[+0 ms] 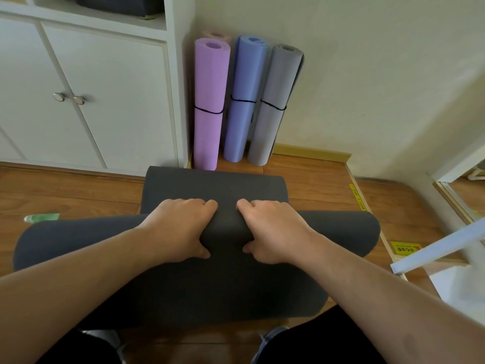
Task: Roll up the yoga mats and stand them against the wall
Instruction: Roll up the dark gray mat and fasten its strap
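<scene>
Nearest the camera, two bare forearms reach forward from the lower corners and converge toward the middle of the scene. Beneath them, dark trousers and the toe of a grey-blue shoe (273, 334) show at the bottom edge.

The left hand (181, 228) and the right hand (275, 229) sit side by side, close but not touching, on the thick rolled part of a dark grey foam yoga mat (78, 240). Each hand grips the roll palm-down: the fingers curl over its far side with the knuckles up, and the thumbs tuck under on the near side. The roll lies crosswise, left to right, on the wooden plank floor (65, 190). A flat, unrolled stretch of the same mat extends beyond the hands toward the far wall, and more of it spreads on the near side toward the knees.

At the far wall, in the corner beside a white cabinet with two round metal knobs (105, 101), stand three rolled mats upright, each bound by a thin black cord: a lilac rolled mat (210, 82) on the left, a periwinkle-blue rolled mat (246, 74) in the middle and a pale grey rolled mat (275, 82) on the right, just beside one another. The top of a pinkish rolled mat (216, 34) shows behind the lilac one.

On the floor to the right lies a yellow warning sticker (405, 249).
</scene>
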Available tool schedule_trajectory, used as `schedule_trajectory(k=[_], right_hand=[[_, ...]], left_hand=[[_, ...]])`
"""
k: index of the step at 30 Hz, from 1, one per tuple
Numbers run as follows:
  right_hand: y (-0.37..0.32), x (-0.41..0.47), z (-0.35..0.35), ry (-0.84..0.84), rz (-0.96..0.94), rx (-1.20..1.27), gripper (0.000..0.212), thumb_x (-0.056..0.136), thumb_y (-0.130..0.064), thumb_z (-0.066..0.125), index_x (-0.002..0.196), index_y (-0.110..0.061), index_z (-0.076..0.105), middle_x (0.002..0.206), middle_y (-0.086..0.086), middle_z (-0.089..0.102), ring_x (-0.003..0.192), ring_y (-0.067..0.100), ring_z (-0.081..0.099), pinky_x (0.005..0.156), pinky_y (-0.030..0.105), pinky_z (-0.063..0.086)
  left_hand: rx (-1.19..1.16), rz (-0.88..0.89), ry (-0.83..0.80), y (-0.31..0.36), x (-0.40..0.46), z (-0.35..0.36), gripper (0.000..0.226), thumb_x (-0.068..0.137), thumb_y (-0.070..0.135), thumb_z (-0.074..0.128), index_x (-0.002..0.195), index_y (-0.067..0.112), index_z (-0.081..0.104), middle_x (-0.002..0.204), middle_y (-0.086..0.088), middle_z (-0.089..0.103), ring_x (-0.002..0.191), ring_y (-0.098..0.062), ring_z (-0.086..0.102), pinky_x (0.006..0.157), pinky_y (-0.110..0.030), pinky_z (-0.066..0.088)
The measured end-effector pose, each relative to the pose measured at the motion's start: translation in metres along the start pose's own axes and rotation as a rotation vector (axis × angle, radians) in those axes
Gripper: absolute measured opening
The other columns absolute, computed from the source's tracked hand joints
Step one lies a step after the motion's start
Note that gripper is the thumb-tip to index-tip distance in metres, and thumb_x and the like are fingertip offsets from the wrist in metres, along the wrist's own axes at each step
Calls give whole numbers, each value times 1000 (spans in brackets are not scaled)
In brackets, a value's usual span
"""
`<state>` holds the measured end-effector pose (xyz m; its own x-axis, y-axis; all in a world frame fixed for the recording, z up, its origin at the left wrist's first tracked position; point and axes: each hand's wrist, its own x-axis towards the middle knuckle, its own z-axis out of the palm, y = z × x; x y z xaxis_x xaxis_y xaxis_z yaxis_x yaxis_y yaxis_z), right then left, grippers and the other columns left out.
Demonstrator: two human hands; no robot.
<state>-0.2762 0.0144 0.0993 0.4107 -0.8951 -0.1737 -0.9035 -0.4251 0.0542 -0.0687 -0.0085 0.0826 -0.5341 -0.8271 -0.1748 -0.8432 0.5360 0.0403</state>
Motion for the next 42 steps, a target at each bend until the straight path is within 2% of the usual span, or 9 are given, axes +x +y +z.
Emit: schedule_trajectory(k=[4,7,10,16,22,29,35,38,42], right_hand=[[-6,-2,7,107,-16,-96,97,72,-49,93,144,-20,35,134,5,54,119,26,57,98,42,52],[-6,0,9,119,-23,-105,87,75,-45,92,139,-19,40,122,5,60,108,26,62,87,39,55],[-4,0,6,99,-24,-88,69,81,-40,88,130,-18,44,109,3,63,97,24,65,74,36,54],[1,0,4,20,-18,-54,66,83,-42,86,130,-19,46,107,2,66,96,27,68,73,38,55],[-10,-2,9,125,-21,-95,98,71,-50,93,145,-22,35,136,5,52,123,27,54,102,43,51],[-2,-3,5,114,-23,-68,73,81,-49,86,134,-21,43,117,2,62,106,24,63,82,37,54],[6,-3,2,0,4,13,62,79,-54,84,122,-27,48,105,-6,64,94,18,65,80,36,58],[4,-5,3,-11,-4,42,78,79,-53,85,137,-30,38,118,-5,61,106,20,63,89,40,57],[-5,-5,9,69,-7,-123,109,71,-57,91,152,-23,26,142,3,50,129,28,52,108,46,47]], left_hand=[[-84,-53,-62,-8,4,-10,61,77,65,81,124,38,52,104,17,57,98,-9,59,85,-30,53],[-86,-36,-72,-9,4,-12,61,75,68,80,122,42,51,99,19,56,94,-8,59,83,-30,53],[-90,-25,-89,-8,2,-10,67,76,70,77,128,43,44,107,17,60,96,-8,60,86,-32,55],[44,36,24,4,-2,5,85,77,65,81,140,33,33,125,10,54,109,-11,58,88,-29,54],[-70,-15,-39,-7,3,-6,60,80,53,83,125,34,48,111,12,59,103,-11,61,89,-33,55],[-130,8,-70,-5,-1,-11,68,81,59,79,134,38,42,116,14,61,101,-9,60,91,-34,57],[93,64,87,4,-4,8,94,76,61,82,145,27,29,130,5,51,115,-16,57,93,-33,53],[38,44,45,3,1,7,76,77,56,82,133,27,40,120,7,57,104,-15,60,86,-32,55],[-106,2,-56,-6,5,-3,68,74,59,84,128,34,51,112,12,60,97,-11,61,87,-31,58]])
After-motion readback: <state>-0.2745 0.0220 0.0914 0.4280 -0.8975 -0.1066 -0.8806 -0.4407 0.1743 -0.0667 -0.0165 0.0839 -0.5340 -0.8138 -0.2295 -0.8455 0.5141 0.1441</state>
